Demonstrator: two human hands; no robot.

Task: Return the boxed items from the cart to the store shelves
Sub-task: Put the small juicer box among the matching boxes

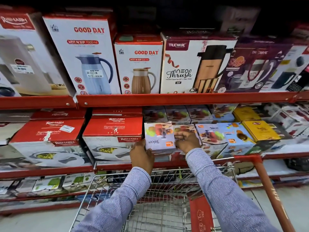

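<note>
A small lilac juicer box with fruit pictures and upside-down lettering is held at the front of the middle shelf. My left hand grips its lower left corner. My right hand holds its right side, fingers curled over the top edge. The box sits between a red and white casserole box on its left and a row of matching juicer boxes on its right. Below my arms stands the wire cart; its basket shows no boxes in the visible part.
The cart's red handle runs down the right side. The upper shelf carries tall flask boxes. Yellow boxes sit right of the juicers. A lower shelf holds flat packs.
</note>
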